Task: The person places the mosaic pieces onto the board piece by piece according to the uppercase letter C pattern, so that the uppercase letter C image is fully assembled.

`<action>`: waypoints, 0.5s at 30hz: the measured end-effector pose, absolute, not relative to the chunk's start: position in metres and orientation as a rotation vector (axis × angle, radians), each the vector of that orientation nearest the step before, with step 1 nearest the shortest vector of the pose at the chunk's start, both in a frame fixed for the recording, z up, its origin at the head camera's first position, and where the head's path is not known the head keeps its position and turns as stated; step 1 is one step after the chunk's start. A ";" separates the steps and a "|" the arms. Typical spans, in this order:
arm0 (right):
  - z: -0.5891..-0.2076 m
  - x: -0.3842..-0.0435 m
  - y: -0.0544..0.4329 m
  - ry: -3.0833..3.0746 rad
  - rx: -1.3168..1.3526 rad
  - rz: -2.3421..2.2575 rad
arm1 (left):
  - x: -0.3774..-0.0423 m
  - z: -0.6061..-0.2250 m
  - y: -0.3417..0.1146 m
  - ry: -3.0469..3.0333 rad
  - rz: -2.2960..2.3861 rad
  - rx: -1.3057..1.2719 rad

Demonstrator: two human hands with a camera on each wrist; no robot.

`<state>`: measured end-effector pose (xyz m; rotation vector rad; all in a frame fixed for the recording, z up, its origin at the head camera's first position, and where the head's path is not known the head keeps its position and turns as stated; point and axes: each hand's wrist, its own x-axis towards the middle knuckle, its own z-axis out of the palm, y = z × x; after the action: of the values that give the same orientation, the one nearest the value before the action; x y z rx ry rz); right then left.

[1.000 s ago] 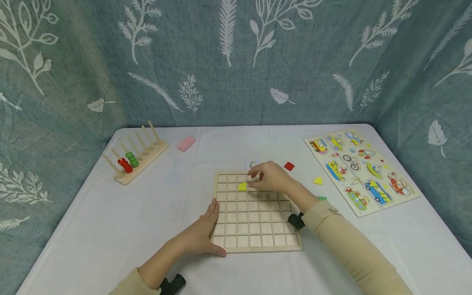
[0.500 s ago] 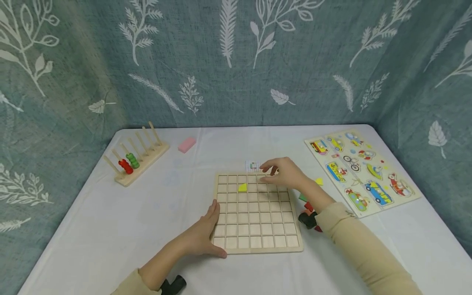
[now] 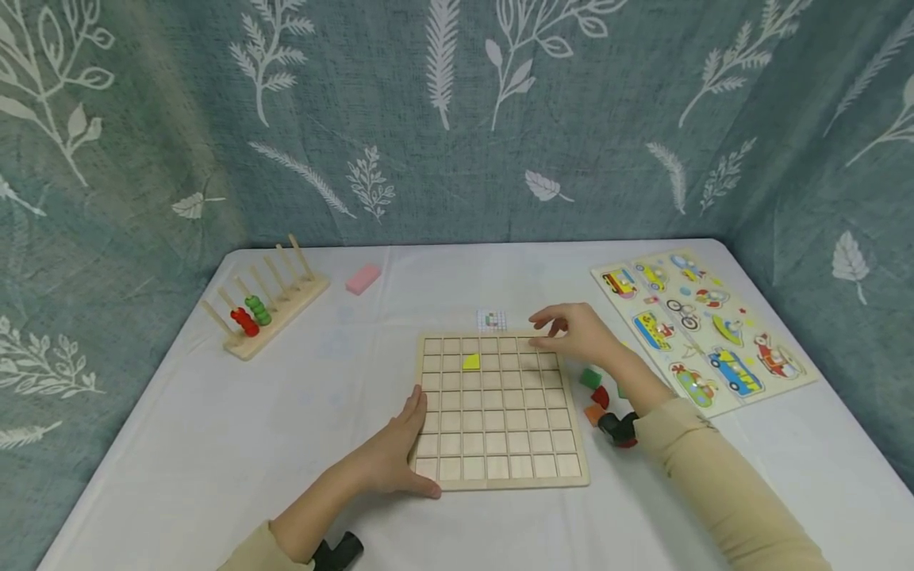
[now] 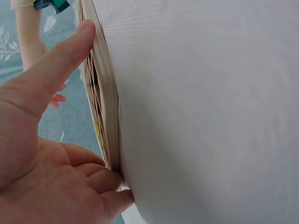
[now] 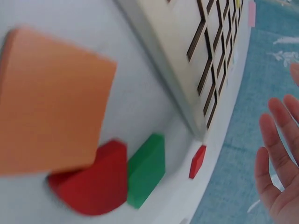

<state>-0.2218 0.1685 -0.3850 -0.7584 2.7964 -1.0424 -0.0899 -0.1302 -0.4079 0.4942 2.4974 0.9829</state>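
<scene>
A square wooden grid board (image 3: 514,484) lies on the white-covered table, with a yellow piece (image 3: 471,362) in one cell of its second row from the back. My left hand (image 3: 391,454) rests against the board's front left corner, thumb along the front edge and fingers along the left side. In the left wrist view the thumb and fingers touch the board's edge (image 4: 110,107). Above the back right part of the board hovers my right hand (image 3: 577,333), fingers slightly bent, holding nothing visible. Right of the board lie a green piece (image 3: 590,378), a red rounded piece (image 3: 601,396) and an orange square (image 3: 593,414).
A small printed pattern card (image 3: 491,320) lies behind the board. The picture puzzle board (image 3: 703,329) is at the right. Far left stands a peg rack (image 3: 278,317) with red and green beads; a pink block (image 3: 363,279) lies near it. In the right wrist view, another red piece (image 5: 197,162) lies beyond the board's corner.
My right hand has moved right, away from the yellow piece toward the board's back right corner, uncovering the pattern card and the loose pieces at the right. The left hand stays put.
</scene>
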 end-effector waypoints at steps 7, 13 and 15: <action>-0.383 -0.222 0.183 2.847 -0.717 -1.041 | -0.090 -0.405 -0.131 2.482 0.985 0.494; -0.386 -0.225 0.193 2.874 -0.695 -1.037 | -0.088 -0.404 -0.131 2.479 0.989 0.491; -0.387 -0.225 0.196 2.877 -0.695 -1.035 | -0.088 -0.404 -0.130 2.480 0.990 0.484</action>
<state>-0.2255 0.1962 -0.3874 -0.6951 2.8775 -1.0349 -0.0880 -0.1304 -0.4045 0.4841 2.4804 0.9900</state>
